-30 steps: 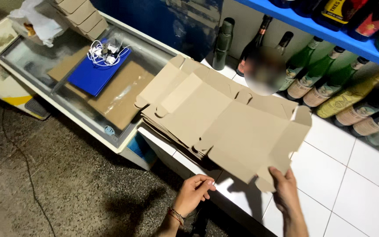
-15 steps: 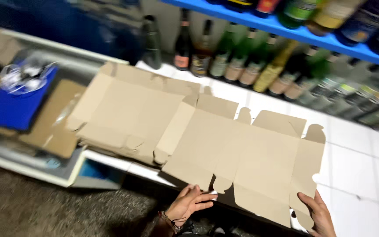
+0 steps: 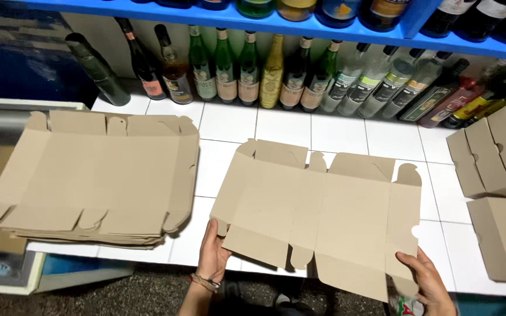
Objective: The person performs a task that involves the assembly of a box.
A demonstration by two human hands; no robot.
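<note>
You're standing at a white tiled counter [image 3: 346, 131]. On its left part lies a stack of flat cardboard sheets [image 3: 98, 175], overhanging the left edge. In the middle a single flat cardboard cutout [image 3: 317, 213] rests on the tiles, its near edge past the counter's front. On the right sit folded cardboard boxes [image 3: 499, 193]. Along the back stands a row of bottles [image 3: 276, 73], upright, with one dark bottle [image 3: 98, 70] leaning at the left end.
</note>
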